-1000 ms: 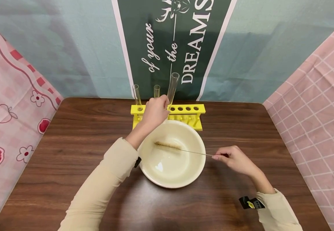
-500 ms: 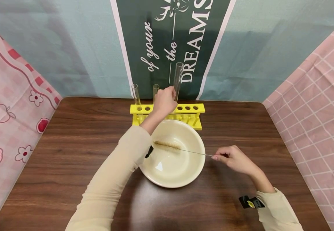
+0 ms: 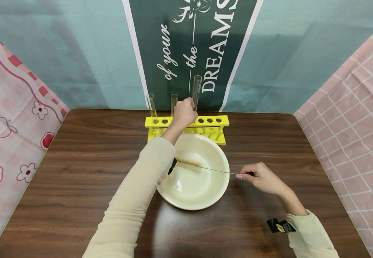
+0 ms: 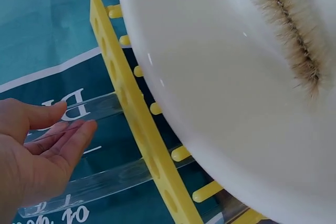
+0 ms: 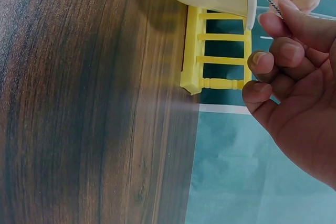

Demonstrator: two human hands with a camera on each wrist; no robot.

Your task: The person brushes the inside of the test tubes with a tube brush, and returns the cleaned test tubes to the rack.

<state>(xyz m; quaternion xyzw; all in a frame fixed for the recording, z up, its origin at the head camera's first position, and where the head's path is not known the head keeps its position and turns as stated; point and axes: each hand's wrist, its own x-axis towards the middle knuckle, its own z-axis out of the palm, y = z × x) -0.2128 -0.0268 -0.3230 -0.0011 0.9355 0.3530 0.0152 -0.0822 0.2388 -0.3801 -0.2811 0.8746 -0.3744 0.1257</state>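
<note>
My left hand (image 3: 185,111) holds a clear glass test tube (image 3: 197,89) at the yellow test tube rack (image 3: 213,121). In the left wrist view the tube (image 4: 102,106) runs between thumb and fingers, its lower end at a hole in the rack's top bar. Its rim stands higher than those of the two racked tubes. Beside the white bowl (image 3: 217,186), my right hand (image 3: 262,178) pinches the thin wire handle of a test tube brush (image 3: 189,163) between thumb and forefinger. The brush's tan bristles lie over the inside of the bowl.
Two more test tubes, one at the left end (image 3: 152,105) and one nearer the middle (image 3: 174,102), stand in the rack. The bowl sits right in front of the rack on the dark wooden table (image 3: 93,161). A printed cloth (image 3: 270,71) hangs behind.
My left hand has moved right along the rack with the test tube, which rose and then came down a little. The right hand and brush have stayed in place.
</note>
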